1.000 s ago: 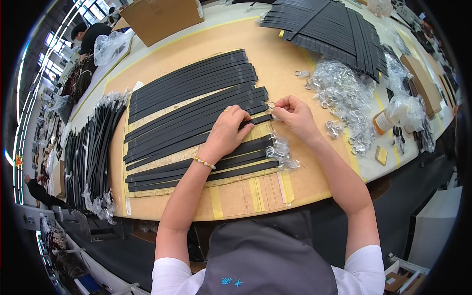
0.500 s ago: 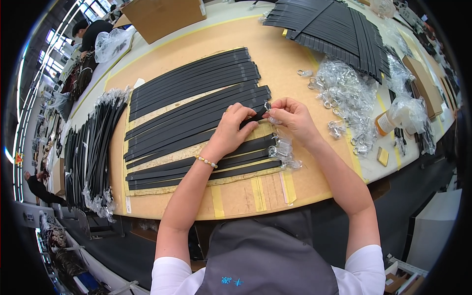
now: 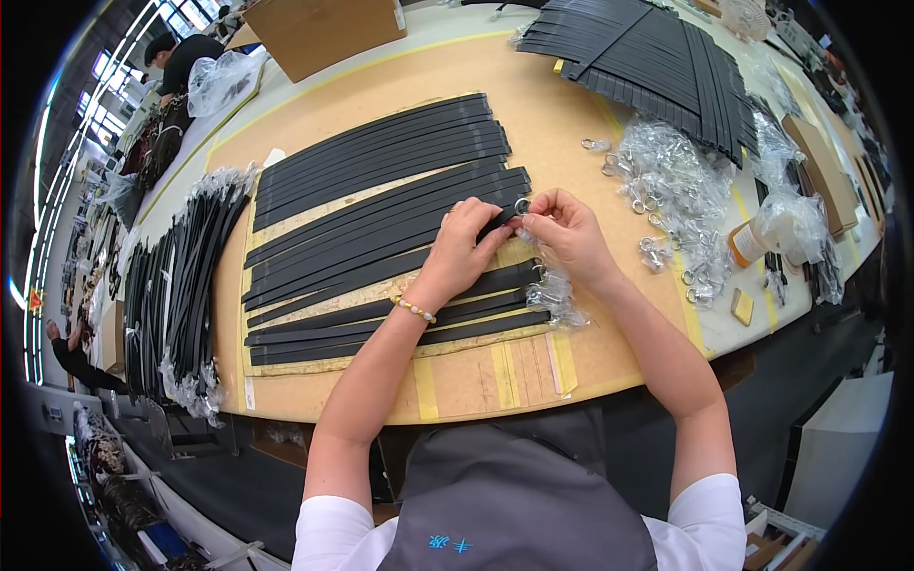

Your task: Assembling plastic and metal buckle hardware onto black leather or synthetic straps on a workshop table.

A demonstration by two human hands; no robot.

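My left hand [image 3: 462, 249] is closed on the end of a black strap [image 3: 492, 224], lifted a little off the row. Close against it, my right hand [image 3: 569, 233] pinches a silver metal clasp [image 3: 521, 206] with a round ring, partly wrapped in clear plastic. The ring is at the strap's end; my fingers hide how the two meet. Flat black straps lie side by side in an upper group [image 3: 381, 160] and a middle group [image 3: 371, 234]. Below my left wrist, several straps [image 3: 481, 305] have plastic-wrapped clasps [image 3: 562, 303] at their right ends.
Loose plastic-wrapped clasps [image 3: 674, 181] are heaped on the right. Behind them is a stack of black straps [image 3: 638, 71]. A bottle with an orange label [image 3: 747, 243] and a yellow block [image 3: 742, 305] stand near the right edge. Bundled straps [image 3: 190, 295] hang at the left edge. A cardboard box [image 3: 324, 38] sits behind.
The strap end and the ring have come up slightly between my hands, and the ring shows more plainly. My left hand has shifted a little to the right. The view has moved slightly.
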